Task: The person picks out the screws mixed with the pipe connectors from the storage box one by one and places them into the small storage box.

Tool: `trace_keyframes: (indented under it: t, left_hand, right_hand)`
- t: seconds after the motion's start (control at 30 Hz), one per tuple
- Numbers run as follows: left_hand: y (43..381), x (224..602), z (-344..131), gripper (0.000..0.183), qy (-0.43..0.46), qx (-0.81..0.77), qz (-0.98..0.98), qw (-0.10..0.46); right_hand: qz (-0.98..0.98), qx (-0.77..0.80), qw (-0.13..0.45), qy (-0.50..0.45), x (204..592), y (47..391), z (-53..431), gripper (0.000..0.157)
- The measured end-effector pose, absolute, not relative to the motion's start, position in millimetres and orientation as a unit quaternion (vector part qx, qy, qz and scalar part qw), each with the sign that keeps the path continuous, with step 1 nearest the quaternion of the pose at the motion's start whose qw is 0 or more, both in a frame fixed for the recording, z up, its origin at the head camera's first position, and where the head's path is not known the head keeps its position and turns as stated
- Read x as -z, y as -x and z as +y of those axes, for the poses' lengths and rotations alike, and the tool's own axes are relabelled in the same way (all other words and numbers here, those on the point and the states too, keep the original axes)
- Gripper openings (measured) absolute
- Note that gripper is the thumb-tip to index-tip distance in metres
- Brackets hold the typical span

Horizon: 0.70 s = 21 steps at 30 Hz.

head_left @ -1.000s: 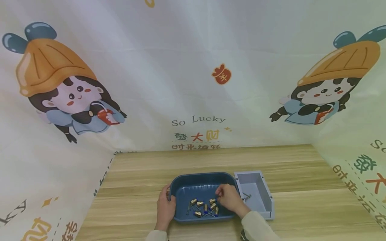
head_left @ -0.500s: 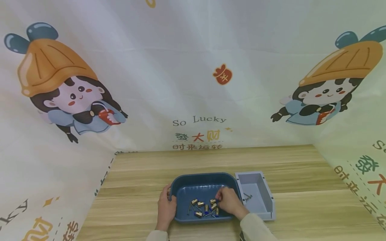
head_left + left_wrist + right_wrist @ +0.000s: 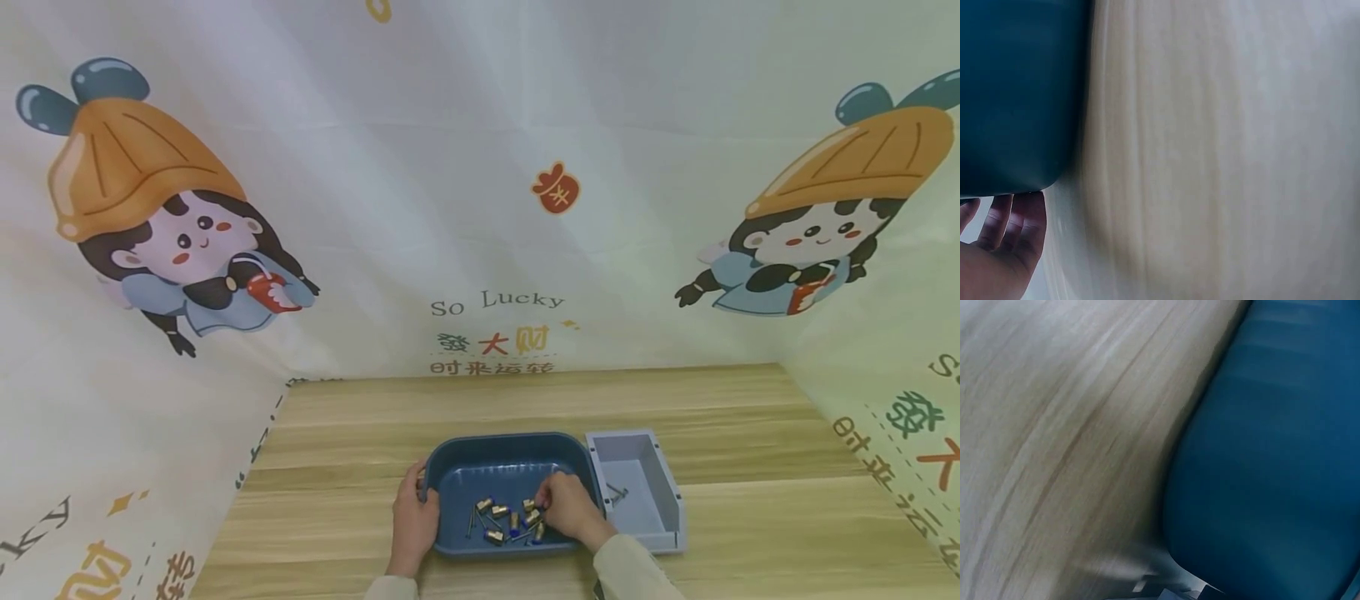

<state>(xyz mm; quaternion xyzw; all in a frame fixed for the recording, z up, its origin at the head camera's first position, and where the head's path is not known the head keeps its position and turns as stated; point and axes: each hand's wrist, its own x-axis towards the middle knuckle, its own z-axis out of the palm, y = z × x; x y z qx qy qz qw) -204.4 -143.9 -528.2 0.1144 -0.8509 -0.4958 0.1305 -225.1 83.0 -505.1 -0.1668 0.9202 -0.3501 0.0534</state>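
Observation:
A dark blue plastic basin (image 3: 495,446) rests on the table, with several brass fittings with blue ends (image 3: 500,511) and several thin screws (image 3: 471,522) in its near half. My left hand (image 3: 415,518) grips the basin's left end, thumb at the rim and fingers along the outside wall; in the left wrist view the fingers (image 3: 1034,219) touch that wall. My right hand (image 3: 572,507) reaches over the right rim, fingers curled down beside a brass fitting (image 3: 528,505). Whether they pinch it is hidden. The right wrist view has only the basin's outer wall (image 3: 1260,475).
A grey open bin (image 3: 663,475) stands against the basin's right side, holding a few screws (image 3: 617,496). Wood-grain tabletop (image 3: 345,450) surrounds both containers. Printed cloth walls (image 3: 480,208) enclose the table at the back and sides.
My right hand has lowered slightly inside the basin, its fingertips closer to the brass fitting. The left hand keeps its hold at the basin's left end. The head view has shifted a little.

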Motion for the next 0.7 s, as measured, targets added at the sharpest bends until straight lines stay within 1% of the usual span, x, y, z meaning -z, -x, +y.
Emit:
trace_keyframes:
  t: [0.37, 0.7]
  left_hand:
    - [204.2, 527.4, -143.8, 0.043, -0.113, 0.500, -0.849, 0.130]
    - [203.3, 525.3, -142.3, 0.042, -0.107, 0.496, -0.852, 0.127]
  right_hand:
    - [0.922, 0.345, 0.064, 0.163, 503.1, 222.8, 80.1, 0.024]
    - [0.924, 0.345, 0.064, 0.152, 504.9, 223.0, 79.1, 0.021]
